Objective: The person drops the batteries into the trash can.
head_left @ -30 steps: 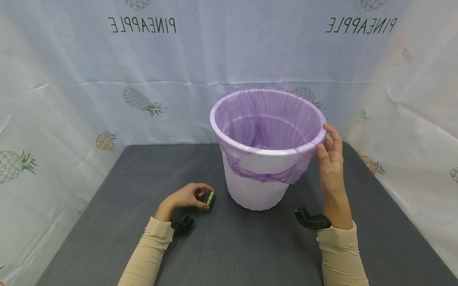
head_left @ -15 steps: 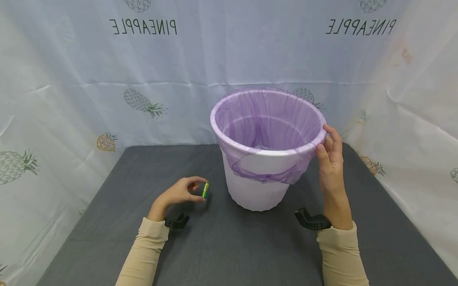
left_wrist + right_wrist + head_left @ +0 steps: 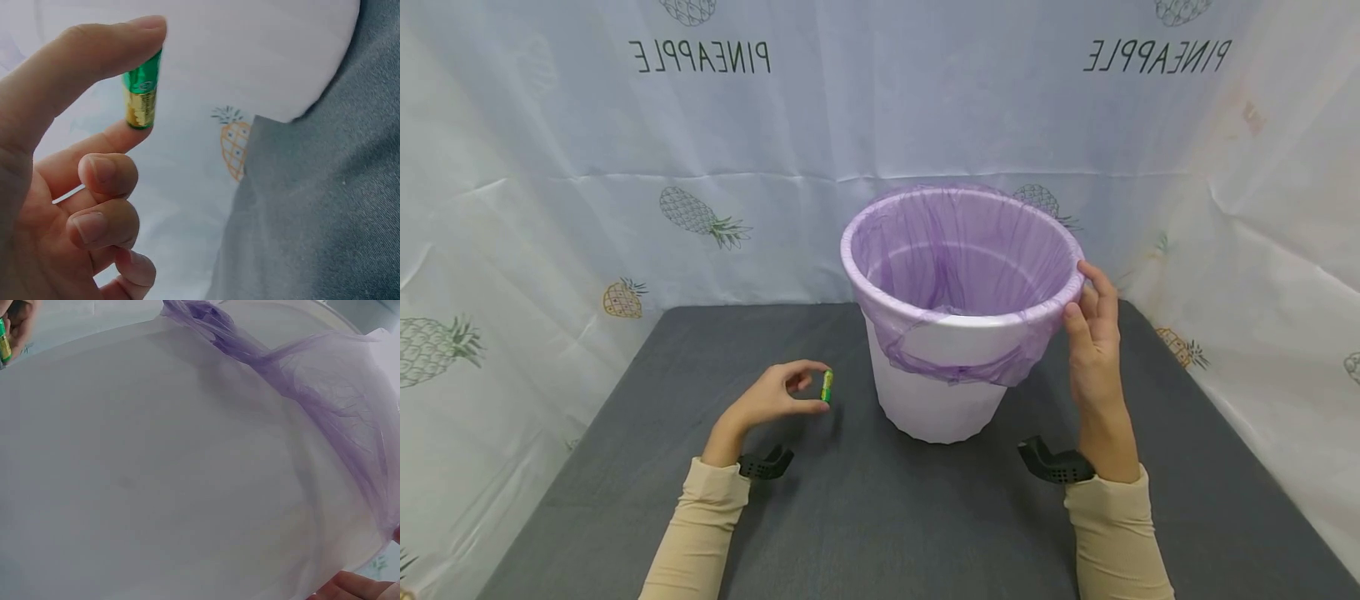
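Between thumb and forefinger, my left hand pinches a small green and gold battery upright above the dark table. In the left wrist view the thumb presses the top of the battery while the forefinger supports its bottom; the other fingers curl loosely. A white trash can stands to the right, lined with a thin purple trash bag folded over its rim. My right hand grips the right side of that rim through the bag. The right wrist view is mostly filled by the can's white wall.
A dark cloth covers the table. Behind it and along both sides hangs a white curtain printed with pineapples. A black wrist camera sits on the left wrist and another black camera on the right.
My left hand has risen and shifted left with the battery, away from the trash can. The battery now stands nearly upright. The right hand stays on the rim.
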{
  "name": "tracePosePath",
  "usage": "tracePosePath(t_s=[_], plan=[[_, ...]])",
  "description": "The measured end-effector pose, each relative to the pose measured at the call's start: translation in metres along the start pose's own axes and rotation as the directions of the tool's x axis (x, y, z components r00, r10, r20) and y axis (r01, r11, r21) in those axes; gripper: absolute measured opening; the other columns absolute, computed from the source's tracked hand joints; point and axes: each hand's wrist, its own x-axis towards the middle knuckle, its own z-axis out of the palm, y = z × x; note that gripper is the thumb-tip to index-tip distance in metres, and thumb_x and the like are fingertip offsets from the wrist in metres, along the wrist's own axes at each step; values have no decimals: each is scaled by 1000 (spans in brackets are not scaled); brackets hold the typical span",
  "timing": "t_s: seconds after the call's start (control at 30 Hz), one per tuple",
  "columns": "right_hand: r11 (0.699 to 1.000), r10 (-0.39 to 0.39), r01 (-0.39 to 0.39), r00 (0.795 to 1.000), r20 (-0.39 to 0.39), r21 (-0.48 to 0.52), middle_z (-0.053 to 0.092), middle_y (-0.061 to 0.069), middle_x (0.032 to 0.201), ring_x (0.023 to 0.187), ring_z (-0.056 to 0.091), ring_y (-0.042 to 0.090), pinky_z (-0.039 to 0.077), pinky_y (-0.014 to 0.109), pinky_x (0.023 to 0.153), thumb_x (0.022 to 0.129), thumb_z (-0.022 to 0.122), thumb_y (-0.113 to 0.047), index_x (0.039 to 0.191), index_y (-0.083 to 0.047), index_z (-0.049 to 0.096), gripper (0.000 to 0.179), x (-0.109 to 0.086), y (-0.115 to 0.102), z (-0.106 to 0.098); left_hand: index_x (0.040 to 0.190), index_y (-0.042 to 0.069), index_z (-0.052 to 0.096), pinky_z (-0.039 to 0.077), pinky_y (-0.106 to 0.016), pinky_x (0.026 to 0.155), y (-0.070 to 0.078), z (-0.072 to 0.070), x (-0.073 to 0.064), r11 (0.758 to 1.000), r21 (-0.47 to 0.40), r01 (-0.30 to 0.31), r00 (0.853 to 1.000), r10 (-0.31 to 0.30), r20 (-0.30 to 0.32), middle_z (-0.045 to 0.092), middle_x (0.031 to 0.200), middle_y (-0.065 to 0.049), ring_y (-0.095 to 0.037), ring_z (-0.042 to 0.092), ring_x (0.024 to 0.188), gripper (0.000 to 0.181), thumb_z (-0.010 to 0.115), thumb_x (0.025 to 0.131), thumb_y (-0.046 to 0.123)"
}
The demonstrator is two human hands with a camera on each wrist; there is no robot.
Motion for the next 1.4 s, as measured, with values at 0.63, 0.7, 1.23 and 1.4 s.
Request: tracePosePath(t_s=[0.63, 0.7, 1.23, 1.4], plan=[[1000, -8, 8, 1000, -16, 0, 56, 1, 125, 106, 54, 8, 41, 19, 94, 101, 46, -10, 141, -13, 38, 42, -2, 0, -2, 122, 1, 60, 31, -24, 60, 37, -12, 0, 999, 22, -37, 984, 40, -174, 34, 74, 0, -4, 26, 60, 47, 78, 78, 6], [1000, -8, 8, 1000, -16, -1, 56, 1, 125, 106, 54, 8, 41, 19, 95, 101, 46, -10, 141, -13, 38, 42, -2, 0, -2, 122, 3, 61, 31, -24, 61, 42, -15, 1, 998, 36, -53, 981, 59, -186, 34, 74, 1, -4, 25, 60, 47, 78, 78, 8], [1000, 7, -7, 1000, -9, -3, 55, 2, 127, 108, 53, 8, 40, 19, 95, 101, 45, -10, 142, -13, 36, 42, -1, 0, 0, 115, 7, 65, 29, -23, 57, 70, -35, 5, 982, 67, -175, 939, 187, -288, 35, 73, -2, -3, 23, 59, 41, 80, 78, 12], [1000, 7, -7, 1000, -10, 5, 54, 2, 128, 108, 53, 9, 40, 20, 95, 101, 45, -10, 142, -13, 36, 43, -1, 0, 0, 115, 5, 65, 27, -22, 58, 80, -39, 7, 978, 60, -201, 918, 209, -338, 36, 74, -5, -3, 24, 60, 41, 80, 77, 7]])
